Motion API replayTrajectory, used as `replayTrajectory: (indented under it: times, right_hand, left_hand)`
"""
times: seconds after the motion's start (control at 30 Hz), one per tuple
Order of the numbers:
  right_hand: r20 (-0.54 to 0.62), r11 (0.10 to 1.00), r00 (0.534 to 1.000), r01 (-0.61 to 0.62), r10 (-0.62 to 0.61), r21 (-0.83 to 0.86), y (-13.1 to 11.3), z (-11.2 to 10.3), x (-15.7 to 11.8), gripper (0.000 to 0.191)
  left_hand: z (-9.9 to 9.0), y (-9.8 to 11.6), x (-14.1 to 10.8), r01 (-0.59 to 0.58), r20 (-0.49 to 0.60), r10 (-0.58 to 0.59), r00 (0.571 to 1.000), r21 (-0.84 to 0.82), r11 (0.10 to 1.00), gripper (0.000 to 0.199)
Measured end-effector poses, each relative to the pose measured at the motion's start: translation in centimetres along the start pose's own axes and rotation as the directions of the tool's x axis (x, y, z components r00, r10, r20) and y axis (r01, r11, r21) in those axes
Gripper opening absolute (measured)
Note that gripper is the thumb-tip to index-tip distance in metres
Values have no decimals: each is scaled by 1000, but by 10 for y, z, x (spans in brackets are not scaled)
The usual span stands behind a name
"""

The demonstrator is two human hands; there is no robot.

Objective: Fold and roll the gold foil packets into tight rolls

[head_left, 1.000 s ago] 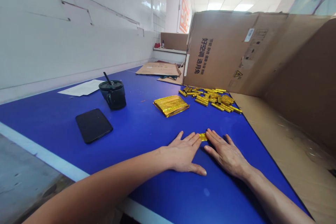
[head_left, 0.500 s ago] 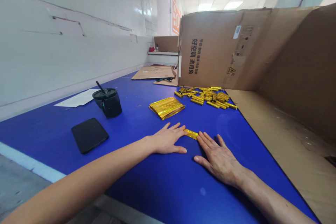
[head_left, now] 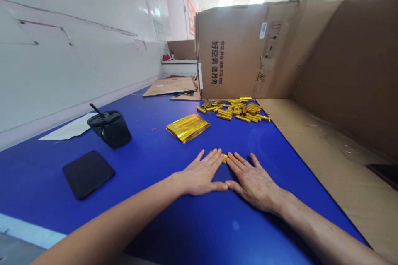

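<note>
My left hand point(head_left: 203, 173) lies flat with its fingers stretched over a narrow gold foil strip point(head_left: 224, 158) on the blue table. From the other side, my right hand point(head_left: 253, 181) is also flat, its fingertips at the strip's right end. Only a short bit of the strip shows between the fingers; the rest is covered. The two thumbs touch or nearly touch. Beyond my left hand lies a flat stack of gold foil point(head_left: 188, 127). Further back is a loose pile of several small gold rolls point(head_left: 236, 109).
At the left are a dark cup with a stick point(head_left: 110, 129), a black flat pad point(head_left: 88, 174) and white paper point(head_left: 70, 127). Flat cardboard point(head_left: 171, 86) lies at the back. A big cardboard box point(head_left: 242, 54) stands behind and to the right of the table point(head_left: 174, 232).
My hands have come closer together over the gold strip, so less of it shows, and the thumbs now meet. The camera view has shifted somewhat to the right.
</note>
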State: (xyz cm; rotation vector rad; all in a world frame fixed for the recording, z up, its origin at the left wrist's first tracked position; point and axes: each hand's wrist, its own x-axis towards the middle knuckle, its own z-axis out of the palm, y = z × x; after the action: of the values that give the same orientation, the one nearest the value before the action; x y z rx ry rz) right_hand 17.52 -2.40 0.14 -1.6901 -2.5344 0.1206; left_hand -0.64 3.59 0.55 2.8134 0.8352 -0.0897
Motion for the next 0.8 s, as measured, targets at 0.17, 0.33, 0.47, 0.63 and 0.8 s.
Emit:
replayTrajectory:
  times: [0.17,0.33,0.47,0.63,0.8]
  right_hand:
    - [-27,1000,1000,10,-11,-26,5,0,2,65]
    - [-51,995,998,-40,36,-86,13,1,9,60]
    - [-61,991,997,-60,53,-119,18,3,12,60]
    - [-98,995,993,-67,59,-81,16,2,8,63]
    - [-21,982,984,177,-176,68,7,-1,0,58]
  left_hand:
    - [0,-12,-8,59,-28,-57,998,47,997,81]
    - [4,8,-20,44,-92,-38,995,65,997,88]
    - [7,32,-30,-42,-97,45,994,33,999,94]
    - [9,42,-31,-62,-128,66,990,37,997,93]
    - [8,41,-34,-69,-176,72,982,22,997,89]
